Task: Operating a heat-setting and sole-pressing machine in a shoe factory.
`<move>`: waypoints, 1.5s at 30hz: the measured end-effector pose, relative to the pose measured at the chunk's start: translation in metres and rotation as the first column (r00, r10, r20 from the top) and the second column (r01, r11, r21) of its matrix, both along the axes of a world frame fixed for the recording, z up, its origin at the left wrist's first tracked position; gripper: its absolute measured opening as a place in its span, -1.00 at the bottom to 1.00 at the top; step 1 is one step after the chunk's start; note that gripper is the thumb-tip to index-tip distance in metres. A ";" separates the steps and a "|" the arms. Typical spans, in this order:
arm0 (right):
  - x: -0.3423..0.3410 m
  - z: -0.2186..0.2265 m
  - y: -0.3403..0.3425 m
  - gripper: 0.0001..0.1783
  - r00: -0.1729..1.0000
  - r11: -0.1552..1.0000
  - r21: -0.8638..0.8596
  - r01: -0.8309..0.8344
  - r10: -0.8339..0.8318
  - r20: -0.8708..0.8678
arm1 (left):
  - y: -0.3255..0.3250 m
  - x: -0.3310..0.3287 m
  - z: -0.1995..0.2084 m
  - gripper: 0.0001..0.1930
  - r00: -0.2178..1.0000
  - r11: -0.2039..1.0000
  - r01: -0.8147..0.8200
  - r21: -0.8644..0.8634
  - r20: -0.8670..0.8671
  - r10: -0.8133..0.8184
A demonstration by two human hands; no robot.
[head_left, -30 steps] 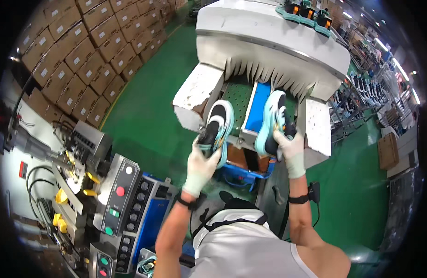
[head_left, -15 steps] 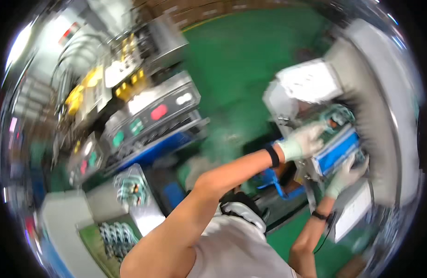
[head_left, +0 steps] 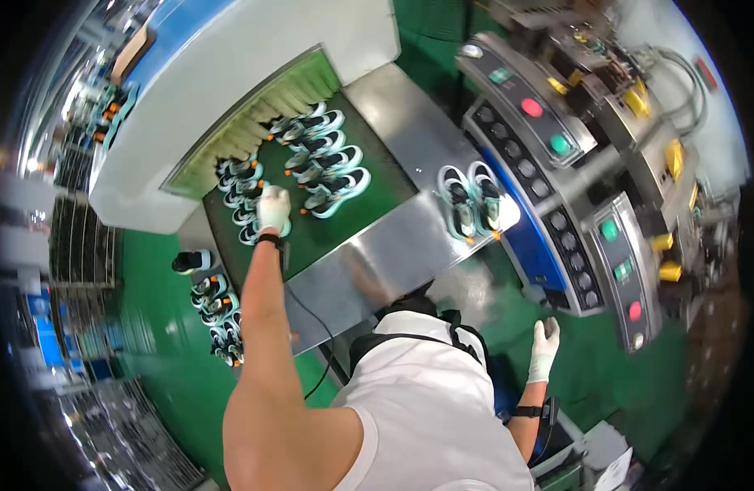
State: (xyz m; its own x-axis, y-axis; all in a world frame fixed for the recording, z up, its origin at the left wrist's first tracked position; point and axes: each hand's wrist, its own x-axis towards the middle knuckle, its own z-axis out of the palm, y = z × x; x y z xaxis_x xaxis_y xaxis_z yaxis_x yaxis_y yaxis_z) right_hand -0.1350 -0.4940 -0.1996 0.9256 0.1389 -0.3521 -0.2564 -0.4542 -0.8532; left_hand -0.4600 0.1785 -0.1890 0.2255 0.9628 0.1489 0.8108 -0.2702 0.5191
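My left hand point(head_left: 273, 209), in a white glove, is closed on a black and mint-green shoe point(head_left: 250, 236) at the near end of the left row on the green conveyor belt point(head_left: 373, 209). Much of that shoe's upper is under the glove. Beside it, a second row of matching shoes point(head_left: 338, 192) runs toward the fringed curtain. My right hand point(head_left: 545, 348), gloved too, hangs out to the right over the floor with its fingers extended and nothing in them. A pair of the same shoes point(head_left: 472, 200) stands on the metal ledge to the right.
A green fringe curtain point(head_left: 254, 123) hangs in the opening of a large pale machine point(head_left: 254, 49). More shoes point(head_left: 217, 307) and a dark shoe point(head_left: 190, 261) sit left of the belt. At right stands a press machine with button panels point(head_left: 524, 102). A cable point(head_left: 320, 323) trails from my left wrist.
The view has swung from the other workstation to this belt. My left hand is now on a shoe on the belt; my right hand has come away from the other machine and hangs at my side.
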 end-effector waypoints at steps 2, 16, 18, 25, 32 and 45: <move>0.001 0.000 0.033 -0.29 0.996 0.996 -0.059 -0.070 0.067 -0.057 | 0.034 -0.095 0.016 -0.65 0.992 0.977 -0.105 -0.187 0.047 0.116; -0.008 0.037 0.187 -0.27 0.861 0.762 -0.406 -0.504 0.410 -0.300 | 0.051 -0.158 -0.059 -0.72 0.964 0.983 -0.111 -0.148 -0.257 0.070; -0.015 0.054 0.243 -0.27 0.798 0.766 -0.241 -0.595 0.529 -0.290 | 0.036 -0.139 -0.028 -0.74 0.961 0.990 -0.050 -0.129 -0.277 0.012; -0.064 0.136 0.387 -0.16 0.326 0.381 -0.213 -0.899 0.911 0.254 | -0.070 0.067 0.094 -0.88 0.741 0.742 0.670 -0.024 0.082 -0.666; 0.032 0.187 0.297 -0.46 0.705 0.750 -0.220 -0.623 0.661 0.256 | -0.211 0.304 0.177 -0.87 0.113 0.164 0.964 0.211 0.236 -0.965; 0.094 0.222 -0.034 -0.45 0.833 0.452 0.802 0.390 -0.545 -0.098 | -0.501 0.635 0.229 -0.50 -0.285 -0.266 0.958 0.109 0.485 -0.827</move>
State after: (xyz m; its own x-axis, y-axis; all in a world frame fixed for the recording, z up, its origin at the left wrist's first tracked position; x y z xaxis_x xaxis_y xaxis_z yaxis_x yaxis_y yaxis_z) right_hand -0.0411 -0.5284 0.0219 0.9633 -0.1925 -0.1868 -0.0558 0.5375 -0.8414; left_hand 0.1754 -0.3224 0.0400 0.8637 -0.3687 0.3437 -0.4696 -0.3408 0.8144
